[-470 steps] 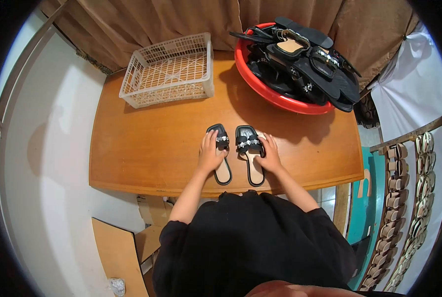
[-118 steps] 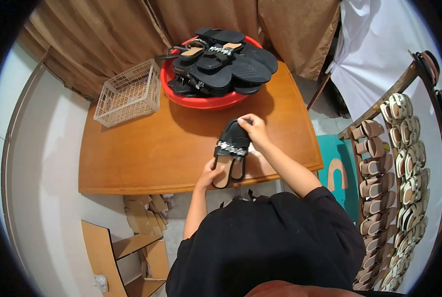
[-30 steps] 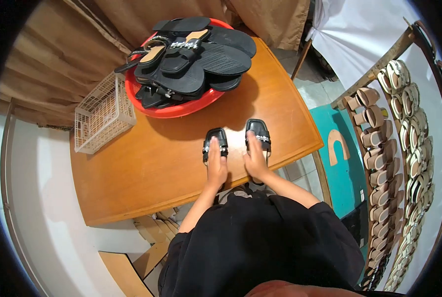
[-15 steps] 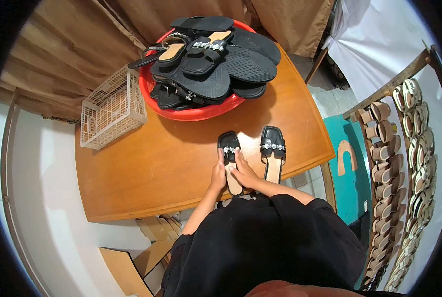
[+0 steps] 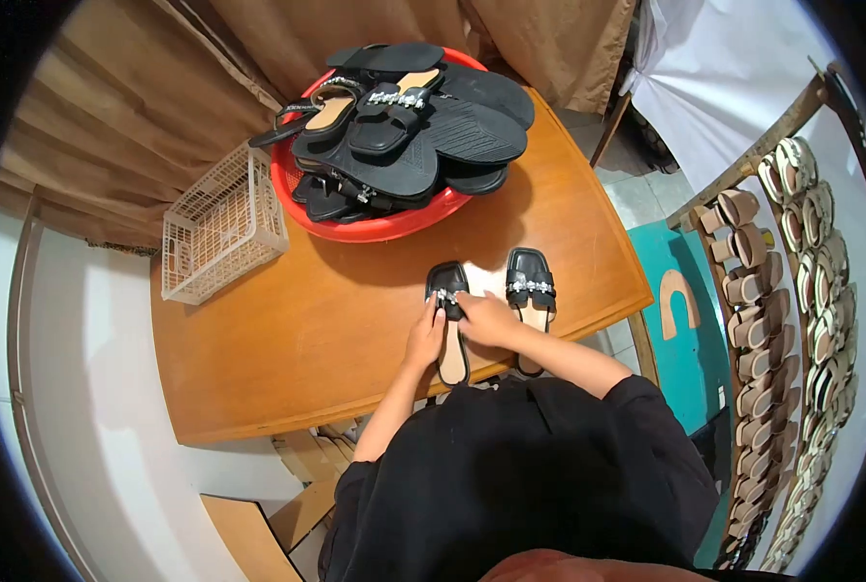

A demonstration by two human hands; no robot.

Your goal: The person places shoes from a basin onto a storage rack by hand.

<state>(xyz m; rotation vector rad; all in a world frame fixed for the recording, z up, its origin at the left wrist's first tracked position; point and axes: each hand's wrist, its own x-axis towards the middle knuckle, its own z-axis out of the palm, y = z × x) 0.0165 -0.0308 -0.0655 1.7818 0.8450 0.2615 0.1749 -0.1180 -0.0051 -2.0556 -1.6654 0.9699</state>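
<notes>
A black sandal [image 5: 446, 277] with a silver decorated strap and tan insole lies on the table, toe pointing away from me. My left hand [image 5: 426, 337] grips its left edge by the strap. From the other side, my right hand [image 5: 488, 319] holds the strap's right end, the fingertips partly hidden. Just to the right lies the matching black sandal [image 5: 529, 264], partly covered by my right forearm.
A red basket [image 5: 375, 230] heaped with black sandals [image 5: 384, 136] stands at the back of the wooden table [image 5: 287, 359]. Left of it is a white plastic crate [image 5: 224, 228]. Racks of tan sandals [image 5: 748, 291] and pale sandals [image 5: 821, 281] line the right side.
My right hand has moved up from the insole to the strap's right side. My left hand stays by the strap's left side. The view has shifted slightly.
</notes>
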